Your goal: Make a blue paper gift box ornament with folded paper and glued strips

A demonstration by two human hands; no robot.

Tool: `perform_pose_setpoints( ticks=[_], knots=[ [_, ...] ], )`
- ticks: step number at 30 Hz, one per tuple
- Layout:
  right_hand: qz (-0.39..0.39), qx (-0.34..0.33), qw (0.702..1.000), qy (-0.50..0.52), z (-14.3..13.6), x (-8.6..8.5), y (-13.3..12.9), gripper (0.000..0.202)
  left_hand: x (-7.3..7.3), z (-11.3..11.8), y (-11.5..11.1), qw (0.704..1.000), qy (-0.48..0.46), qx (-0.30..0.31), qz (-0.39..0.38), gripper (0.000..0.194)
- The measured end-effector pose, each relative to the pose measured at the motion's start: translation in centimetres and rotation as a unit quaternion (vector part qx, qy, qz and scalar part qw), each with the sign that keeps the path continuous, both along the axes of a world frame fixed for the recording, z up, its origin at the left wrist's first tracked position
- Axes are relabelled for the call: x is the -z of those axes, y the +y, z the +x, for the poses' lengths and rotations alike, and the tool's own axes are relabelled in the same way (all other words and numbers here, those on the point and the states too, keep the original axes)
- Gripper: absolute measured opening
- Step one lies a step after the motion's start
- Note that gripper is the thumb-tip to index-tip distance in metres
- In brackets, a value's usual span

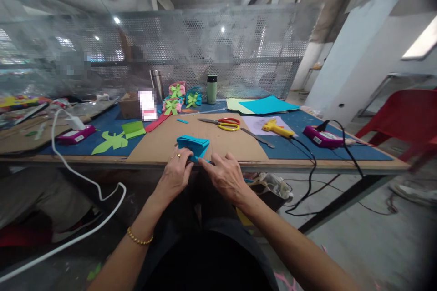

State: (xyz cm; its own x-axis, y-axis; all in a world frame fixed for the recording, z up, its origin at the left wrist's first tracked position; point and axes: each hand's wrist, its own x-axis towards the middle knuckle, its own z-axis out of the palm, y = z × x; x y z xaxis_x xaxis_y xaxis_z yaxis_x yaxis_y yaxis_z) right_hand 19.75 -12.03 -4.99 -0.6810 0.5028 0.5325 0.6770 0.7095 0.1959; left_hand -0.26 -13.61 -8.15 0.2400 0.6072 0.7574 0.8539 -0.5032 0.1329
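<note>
A piece of folded blue paper (193, 143) stands at the front edge of the brown cardboard sheet (164, 138). My left hand (176, 170) is closed on its left side, thumb toward me. At its lower right corner my right hand (225, 175) presses with the fingers closed on the paper. Just beyond lie red-and-yellow-handled scissors (228, 123) and a narrow blue paper strip (182, 121). To the right, a metal blade (257, 137) rests partly on the cardboard.
A yellow glue gun (278, 128) lies on lilac paper, its black cord hanging over the table edge. Purple power strips (324, 137) sit at both sides. Green paper cutouts (111, 142), a green bottle (212, 89), bow-topped paper pieces (171, 105) and blue sheets (269, 104) stand or lie farther back.
</note>
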Motion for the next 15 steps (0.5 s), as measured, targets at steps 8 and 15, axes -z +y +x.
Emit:
perform_pose_setpoints(
  ticks=[8, 15],
  knots=[
    [-0.035, 0.011, 0.999, -0.013, -0.1, -0.6, 0.0, 0.034, -0.2, 0.1, -0.2, 1.0, 0.007, -0.002, -0.002, 0.025],
    [-0.063, 0.021, 0.997, -0.029, -0.3, -1.2, -0.1, 0.035, -0.3, 0.1, -0.2, 1.0, 0.005, -0.002, -0.005, 0.025]
  ],
)
